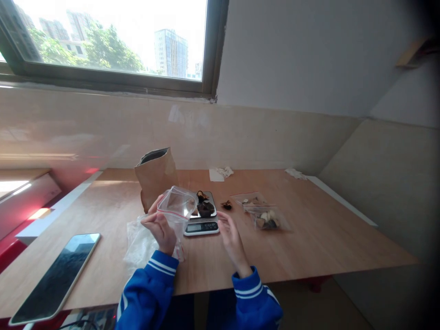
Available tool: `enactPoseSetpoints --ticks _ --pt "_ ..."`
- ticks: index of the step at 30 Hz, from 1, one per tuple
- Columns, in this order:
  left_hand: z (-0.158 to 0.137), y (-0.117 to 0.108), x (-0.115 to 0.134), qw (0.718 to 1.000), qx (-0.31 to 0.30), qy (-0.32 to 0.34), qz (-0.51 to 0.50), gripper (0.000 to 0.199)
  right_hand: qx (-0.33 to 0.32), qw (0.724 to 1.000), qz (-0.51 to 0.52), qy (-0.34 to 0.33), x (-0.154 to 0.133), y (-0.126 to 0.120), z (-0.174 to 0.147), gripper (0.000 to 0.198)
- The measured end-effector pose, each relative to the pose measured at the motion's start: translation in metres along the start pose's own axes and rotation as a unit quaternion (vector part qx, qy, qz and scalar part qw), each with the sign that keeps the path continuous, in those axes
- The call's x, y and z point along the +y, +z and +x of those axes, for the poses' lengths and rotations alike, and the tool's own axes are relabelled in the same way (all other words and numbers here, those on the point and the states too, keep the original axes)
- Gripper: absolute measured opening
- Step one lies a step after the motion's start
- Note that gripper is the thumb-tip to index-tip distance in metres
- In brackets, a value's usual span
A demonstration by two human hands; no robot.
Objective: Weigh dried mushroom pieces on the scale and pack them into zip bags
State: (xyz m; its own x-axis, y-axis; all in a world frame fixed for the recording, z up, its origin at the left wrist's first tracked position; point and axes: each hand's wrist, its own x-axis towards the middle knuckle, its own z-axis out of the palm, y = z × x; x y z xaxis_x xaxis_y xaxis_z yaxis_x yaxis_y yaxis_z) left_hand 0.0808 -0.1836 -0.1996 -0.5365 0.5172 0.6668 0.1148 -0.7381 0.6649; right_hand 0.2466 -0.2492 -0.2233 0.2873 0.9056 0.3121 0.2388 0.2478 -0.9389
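Note:
My left hand (161, 228) is closed on a clear zip bag (177, 201) with a red seal line, its mouth spread apart. Just right of the bag is a white digital kitchen scale (201, 228). Dark dried pieces (205, 209) lie on its plate, with a smaller brown curled piece (202, 195) behind them. My right hand (231, 233) is by the scale's right edge, fingers apart and holding nothing; whether a fingertip touches the scale I cannot tell. One loose dried piece (226, 205) rests on the table right of the scale.
Two filled zip bags, one with pale chunks (270, 219), lie to the right. A brown paper bag (157, 176) stands behind my left hand. Loose clear bags (139, 243) lie under that hand. A phone (57, 277) is at the left; crumpled tissue (222, 173) lies by the wall.

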Motion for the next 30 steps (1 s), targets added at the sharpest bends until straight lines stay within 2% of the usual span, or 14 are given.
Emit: enactPoseSetpoints --ticks 2,4,8,12,15,20,24,30 --pt "-0.002 -0.002 -0.012 1.0 0.01 -0.028 0.002 0.018 0.013 0.996 -0.071 -0.051 0.007 -0.003 0.007 0.036" --pt "-0.003 -0.006 -0.023 0.996 0.049 -0.065 0.024 0.02 0.01 0.985 -0.148 -0.086 0.013 -0.001 0.014 0.037" --pt "-0.006 -0.014 -0.04 0.981 0.138 -0.117 0.075 0.023 -0.051 0.956 -0.272 -0.101 0.016 0.011 0.029 0.046" --pt "-0.008 -0.015 -0.042 0.979 0.134 -0.139 0.067 0.025 -0.089 0.93 -0.331 -0.129 0.018 0.022 0.04 0.046" --pt "-0.01 -0.015 -0.041 0.979 0.119 -0.153 0.063 0.027 -0.107 0.926 -0.335 -0.139 0.02 0.024 0.045 0.043" --pt "-0.009 -0.017 -0.04 0.978 0.111 -0.146 0.102 0.029 -0.094 0.938 -0.299 -0.15 0.024 0.019 0.05 0.034" --pt "-0.009 -0.017 -0.039 0.982 0.106 -0.131 0.088 0.03 -0.102 0.943 -0.261 -0.179 0.024 0.014 0.05 0.031" --pt "-0.011 -0.014 -0.038 0.987 0.101 -0.123 0.032 0.028 -0.049 0.965 -0.213 -0.147 0.028 0.01 0.047 0.029"
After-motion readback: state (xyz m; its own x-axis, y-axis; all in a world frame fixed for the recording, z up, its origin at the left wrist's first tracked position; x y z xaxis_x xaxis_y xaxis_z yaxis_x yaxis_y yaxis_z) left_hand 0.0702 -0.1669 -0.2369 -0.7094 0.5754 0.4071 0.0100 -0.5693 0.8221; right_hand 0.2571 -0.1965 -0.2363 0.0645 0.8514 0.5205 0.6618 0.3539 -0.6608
